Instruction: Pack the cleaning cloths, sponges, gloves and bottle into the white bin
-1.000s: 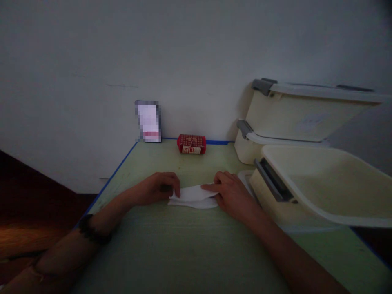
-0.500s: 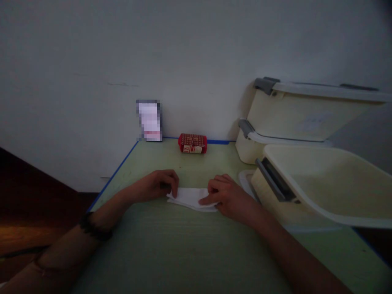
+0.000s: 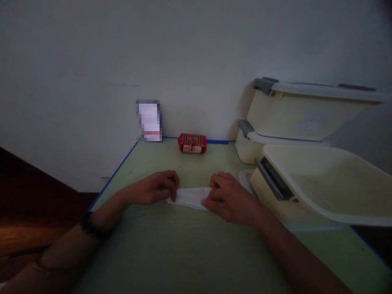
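A folded white cloth (image 3: 191, 197) lies flat in a narrow strip on the green table (image 3: 183, 249); its exact kind cannot be told. My left hand (image 3: 159, 188) pinches its left end, with the fingertips and thumb bent down onto it. At the other end, my right hand (image 3: 231, 198) is closed on the cloth, its thumb or finger pressing the near edge. The right fingers partly hide that end. Beyond both hands, a red patterned roll-shaped packet (image 3: 192, 143) rests on its side near the wall.
A lit phone (image 3: 150, 121), its screen blurred, leans on the wall at the back left. To the right stands an open cream bin (image 3: 306, 208) with a grey handle. Behind it, another cream box (image 3: 294, 118) has grey latches. Blue edging (image 3: 119, 167) borders the table.
The cloth now looks flatter, its layers closer together at the near edge. My right hand has shifted slightly to the right; my left fingertips have moved a little lower onto the cloth.
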`<state>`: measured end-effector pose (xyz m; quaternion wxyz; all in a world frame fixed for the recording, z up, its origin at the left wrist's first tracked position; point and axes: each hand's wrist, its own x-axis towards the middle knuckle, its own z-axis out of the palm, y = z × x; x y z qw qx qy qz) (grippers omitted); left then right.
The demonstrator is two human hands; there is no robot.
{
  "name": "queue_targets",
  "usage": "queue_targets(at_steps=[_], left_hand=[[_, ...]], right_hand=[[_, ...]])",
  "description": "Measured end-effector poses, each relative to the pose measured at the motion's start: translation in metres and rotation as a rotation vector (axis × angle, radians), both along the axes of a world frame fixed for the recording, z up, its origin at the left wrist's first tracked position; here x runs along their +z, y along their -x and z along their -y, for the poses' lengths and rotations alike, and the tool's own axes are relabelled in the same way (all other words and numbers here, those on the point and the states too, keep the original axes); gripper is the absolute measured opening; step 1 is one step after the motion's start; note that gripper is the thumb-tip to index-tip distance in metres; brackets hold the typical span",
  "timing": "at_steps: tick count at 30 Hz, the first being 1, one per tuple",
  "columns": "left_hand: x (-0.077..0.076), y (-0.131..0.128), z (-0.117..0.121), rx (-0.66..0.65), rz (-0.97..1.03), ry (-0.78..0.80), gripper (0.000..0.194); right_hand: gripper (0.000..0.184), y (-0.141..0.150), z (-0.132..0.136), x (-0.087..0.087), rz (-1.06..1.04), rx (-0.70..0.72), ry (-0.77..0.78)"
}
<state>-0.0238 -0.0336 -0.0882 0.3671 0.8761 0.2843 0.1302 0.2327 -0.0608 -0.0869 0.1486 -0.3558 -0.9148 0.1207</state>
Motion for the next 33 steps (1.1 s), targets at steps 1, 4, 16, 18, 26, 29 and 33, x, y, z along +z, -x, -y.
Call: queue_targets(at_steps=[1, 4, 16, 18, 26, 29, 33], left_hand=[[0.000, -0.001, 0.001, 0.012, 0.005, -0.012, 0.017], [-0.002, -0.005, 0.002, 0.087, 0.018, -0.016, 0.012], [-0.008, -0.009, 0.001, 0.148, -0.134, -0.123, 0.012], [-0.007, -0.008, 0.002, 0.173, -0.166, -0.135, 0.013], [-0.002, -0.001, 0.001, 0.177, -0.256, -0.142, 0.021], [-0.001, 0.001, 0.001, 0.199, -0.258, -0.141, 0.030], [0.000, 0.001, 0.003, 0.178, -0.232, -0.120, 0.024]], right_hand=[[0.034, 0.001, 0.000, -0.001, -0.003, -0.018, -0.031], [0.034, 0.006, -0.001, -0.008, -0.062, -0.073, -0.106], [0.016, 0.016, 0.000, -0.018, -0.015, -0.137, 0.128], [0.016, 0.017, 0.000, -0.016, -0.003, -0.175, 0.157], [0.038, 0.015, 0.001, -0.023, -0.022, -0.289, 0.114], [0.025, 0.013, 0.001, -0.022, -0.016, -0.277, 0.056], [0.013, 0.012, 0.002, -0.018, -0.022, -0.226, 0.073]])
